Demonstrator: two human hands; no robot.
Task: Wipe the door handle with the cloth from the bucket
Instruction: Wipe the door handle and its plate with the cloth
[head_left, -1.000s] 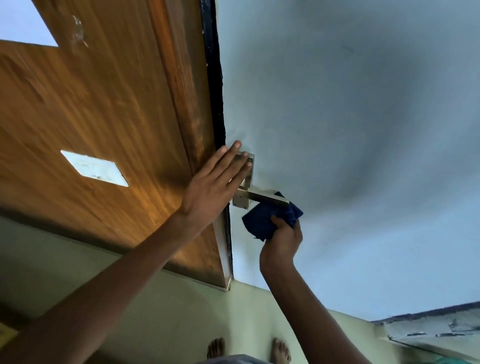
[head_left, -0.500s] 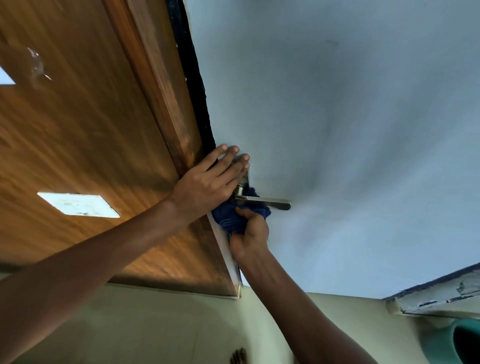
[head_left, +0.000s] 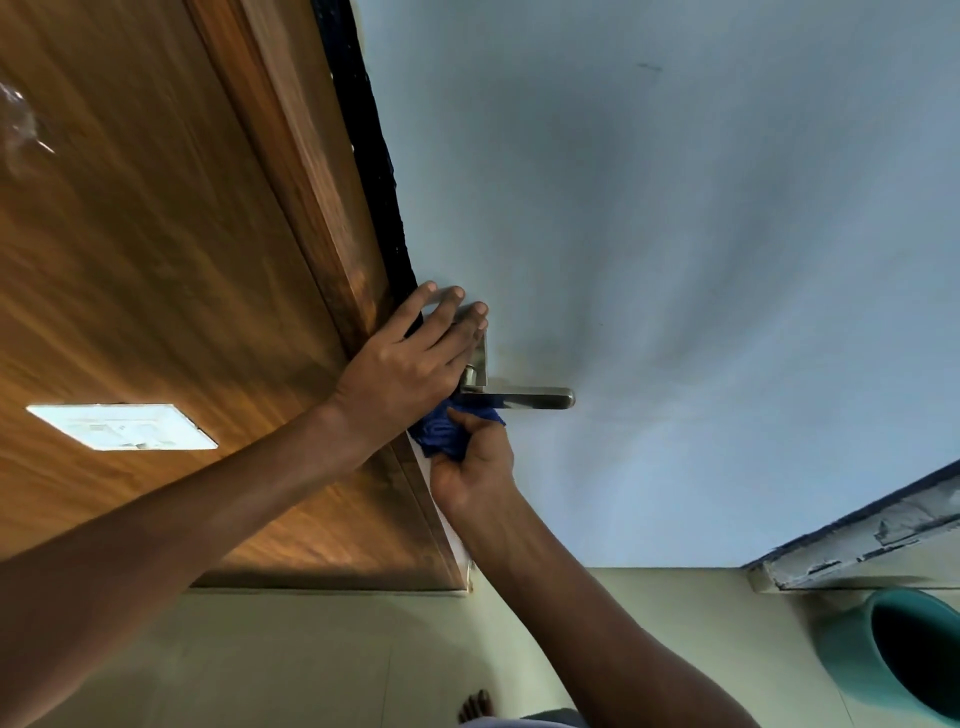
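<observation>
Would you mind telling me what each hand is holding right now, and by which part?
The right hand grips the bunched blue cloth from below, beneath the handle. The left hand holds nothing; it lies flat across the door's edge.

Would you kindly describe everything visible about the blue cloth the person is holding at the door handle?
The blue cloth is a small dark-blue rag, soft and creased, bunched into a wad. The right hand grips it from below, thumb on top, pressing it under the inner end of the metal door handle, near the door's edge. The left hand lies just above it and hides its upper part. Most of the lever is uncovered. Whether the cloth is wet cannot be told.
</observation>
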